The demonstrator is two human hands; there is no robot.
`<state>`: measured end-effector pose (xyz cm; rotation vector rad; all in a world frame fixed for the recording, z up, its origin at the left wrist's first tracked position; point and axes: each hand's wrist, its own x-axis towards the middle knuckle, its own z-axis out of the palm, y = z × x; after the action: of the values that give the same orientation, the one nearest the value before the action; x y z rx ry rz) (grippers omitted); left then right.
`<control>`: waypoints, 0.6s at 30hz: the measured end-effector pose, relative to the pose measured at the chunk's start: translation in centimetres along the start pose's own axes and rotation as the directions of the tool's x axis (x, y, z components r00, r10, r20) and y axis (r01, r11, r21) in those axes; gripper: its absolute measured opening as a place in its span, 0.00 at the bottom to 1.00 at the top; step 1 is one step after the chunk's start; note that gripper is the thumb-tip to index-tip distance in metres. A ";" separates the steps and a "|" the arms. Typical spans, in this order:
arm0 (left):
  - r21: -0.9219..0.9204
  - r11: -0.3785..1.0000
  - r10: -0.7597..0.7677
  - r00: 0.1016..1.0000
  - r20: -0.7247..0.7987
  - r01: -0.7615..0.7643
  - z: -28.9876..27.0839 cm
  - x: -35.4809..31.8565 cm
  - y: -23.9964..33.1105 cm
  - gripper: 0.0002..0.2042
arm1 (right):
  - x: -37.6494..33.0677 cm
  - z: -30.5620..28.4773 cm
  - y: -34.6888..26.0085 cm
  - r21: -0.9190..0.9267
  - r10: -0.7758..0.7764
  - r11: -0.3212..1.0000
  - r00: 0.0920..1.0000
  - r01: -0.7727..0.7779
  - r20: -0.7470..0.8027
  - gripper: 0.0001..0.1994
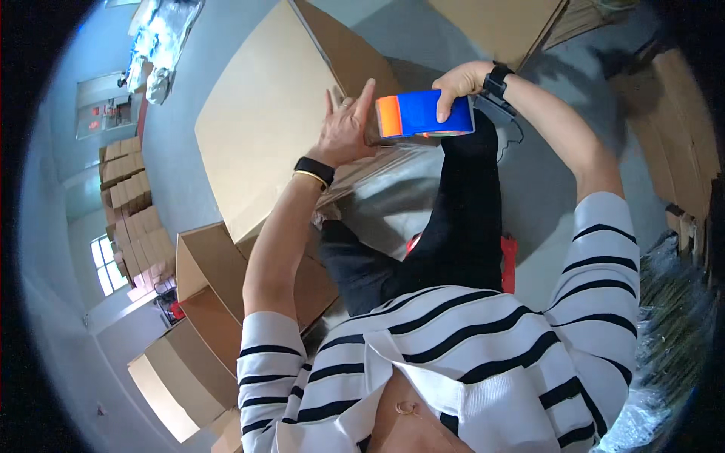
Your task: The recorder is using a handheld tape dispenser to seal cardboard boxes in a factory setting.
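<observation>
A big cardboard box lies in front of me, its broad face to the left and a shaded side to the right. My left hand, fingers spread, rests against the box near its edge. In my right hand is a blue and orange tape dispenser, gripped from its right end with the thumb across the blue side. Its orange end is beside my left fingers, over the near edge of the box. A strip of clear, shiny film or tape shows below it along that edge; where it starts is hidden.
Opened cardboard boxes stand at my left. Stacks of folded cartons line the far left, with plastic-wrapped goods beyond. Another large carton is ahead. Flat cardboard and a plastic-wrapped bundle are at the right.
</observation>
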<state>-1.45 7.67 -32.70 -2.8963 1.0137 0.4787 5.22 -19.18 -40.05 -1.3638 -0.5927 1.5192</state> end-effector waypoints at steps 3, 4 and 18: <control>-0.081 0.995 -0.071 0.983 -0.172 0.057 -3.4 -1.3 -1.3 0.66 | -1.5 -0.1 -4.7 -0.124 -0.014 0.992 0.988 -0.005 -0.152 0.24; -0.086 0.996 -0.055 0.970 -0.237 0.036 -4.7 -2.4 -1.8 0.67 | -2.0 0.4 -6.3 -0.040 -0.103 0.994 0.991 0.100 -0.090 0.24; -0.672 0.740 -0.378 0.842 -0.384 0.026 -7.7 -27.6 -12.0 0.70 | 12.3 13.9 -29.0 -0.135 -0.134 0.976 0.957 0.173 0.259 0.24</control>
<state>-12.36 32.76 -17.91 -3.8543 0.5843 0.0330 3.09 6.82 -17.59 -1.2184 -0.9716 1.5528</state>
